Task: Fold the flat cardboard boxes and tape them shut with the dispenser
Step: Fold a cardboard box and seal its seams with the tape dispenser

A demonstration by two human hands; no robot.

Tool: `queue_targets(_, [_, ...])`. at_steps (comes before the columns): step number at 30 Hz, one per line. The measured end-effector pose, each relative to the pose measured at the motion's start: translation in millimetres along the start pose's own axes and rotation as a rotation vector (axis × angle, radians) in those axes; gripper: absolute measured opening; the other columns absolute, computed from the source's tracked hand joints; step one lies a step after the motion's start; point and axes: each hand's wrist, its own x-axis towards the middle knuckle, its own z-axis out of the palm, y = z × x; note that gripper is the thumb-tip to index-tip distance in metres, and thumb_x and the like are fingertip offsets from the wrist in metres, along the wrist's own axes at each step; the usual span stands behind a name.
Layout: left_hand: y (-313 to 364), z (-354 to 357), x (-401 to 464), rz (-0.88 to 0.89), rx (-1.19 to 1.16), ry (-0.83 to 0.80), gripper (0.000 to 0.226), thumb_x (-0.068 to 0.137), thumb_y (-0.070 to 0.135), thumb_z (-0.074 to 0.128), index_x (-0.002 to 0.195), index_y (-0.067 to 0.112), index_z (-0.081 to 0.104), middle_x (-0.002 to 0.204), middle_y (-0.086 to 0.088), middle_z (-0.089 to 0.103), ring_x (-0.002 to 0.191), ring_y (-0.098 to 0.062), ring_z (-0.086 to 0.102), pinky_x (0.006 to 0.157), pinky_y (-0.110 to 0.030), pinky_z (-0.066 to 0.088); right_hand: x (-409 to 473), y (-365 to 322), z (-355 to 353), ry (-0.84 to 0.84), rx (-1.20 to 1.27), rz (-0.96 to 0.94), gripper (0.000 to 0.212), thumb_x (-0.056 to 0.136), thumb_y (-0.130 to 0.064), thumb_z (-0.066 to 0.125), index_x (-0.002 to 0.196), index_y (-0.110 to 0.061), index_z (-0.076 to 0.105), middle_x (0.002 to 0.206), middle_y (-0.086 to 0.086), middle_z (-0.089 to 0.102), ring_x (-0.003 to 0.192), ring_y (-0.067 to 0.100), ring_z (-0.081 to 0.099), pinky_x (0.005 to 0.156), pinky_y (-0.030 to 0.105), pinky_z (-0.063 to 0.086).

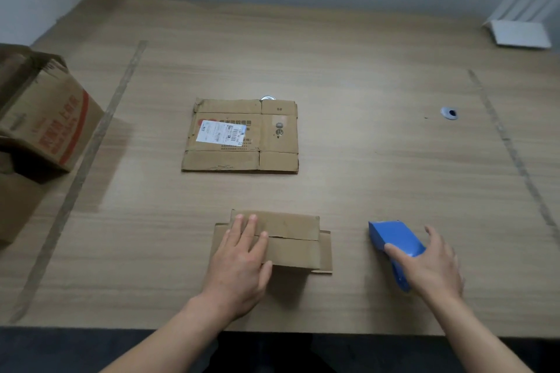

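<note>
A small folded cardboard box [297, 241] stands near the table's front edge with its two top flaps meeting in a seam. My left hand [239, 260] lies flat on its left half, fingers spread over the flaps. To the right, the blue tape dispenser [394, 239] rests on the table, and my right hand [430, 263] wraps around its handle end. A flat cardboard box [242, 136] with a white shipping label lies further back in the middle of the table.
A large open cardboard box [45, 118] with red print sits at the left edge. A white object [519, 35] lies at the far right corner. A metal cable grommet [449, 113] is set in the wooden table [363, 175]; another peeks out behind the flat box.
</note>
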Motion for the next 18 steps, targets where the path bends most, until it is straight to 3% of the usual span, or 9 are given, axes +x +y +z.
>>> queue_targets(4, [0, 4, -1, -0.005, -0.018, 0.032, 0.055, 0.087, 0.042, 0.04, 0.123, 0.01, 0.067, 0.145, -0.019, 0.05, 0.136, -0.043, 0.043, 0.103, -0.054, 0.043, 12, 5, -4, -0.187, 0.095, 0.079, 0.099, 0.072, -0.054, 0.083, 0.152, -0.018, 0.037, 0.146, 0.009, 0.052, 0.123, 0.034, 0.055, 0.09, 0.045, 0.047])
queue_targets(10, [0, 7, 0, -0.016, -0.034, 0.075, 0.052, 0.09, 0.039, 0.039, 0.124, 0.01, 0.067, 0.145, -0.019, 0.05, 0.137, -0.043, 0.042, 0.106, -0.054, 0.039, 23, 9, -6, -0.317, 0.384, 0.227, 0.072, 0.073, -0.033, 0.09, 0.132, -0.009, 0.057, 0.113, 0.01, 0.065, 0.091, 0.03, 0.064, 0.064, 0.036, 0.05])
queue_targets(13, [0, 6, 1, -0.022, -0.049, 0.087, 0.051, 0.09, 0.038, 0.04, 0.123, 0.011, 0.068, 0.144, -0.018, 0.051, 0.137, -0.042, 0.043, 0.105, -0.054, 0.04, 26, 12, -4, -0.391, 0.509, 0.335, 0.053, 0.074, -0.023, 0.089, 0.115, -0.005, 0.061, 0.103, 0.017, 0.067, 0.087, 0.034, 0.065, 0.072, 0.045, 0.055])
queue_targets(18, [-1, 7, 1, -0.02, -0.067, 0.112, 0.05, 0.09, 0.037, 0.04, 0.121, 0.011, 0.069, 0.143, -0.017, 0.053, 0.136, -0.041, 0.044, 0.104, -0.055, 0.042, 28, 7, -7, -0.447, 0.625, 0.398, 0.037, 0.076, -0.016, 0.085, 0.099, -0.002, 0.06, 0.096, 0.02, 0.067, 0.08, 0.035, 0.063, 0.067, 0.042, 0.051])
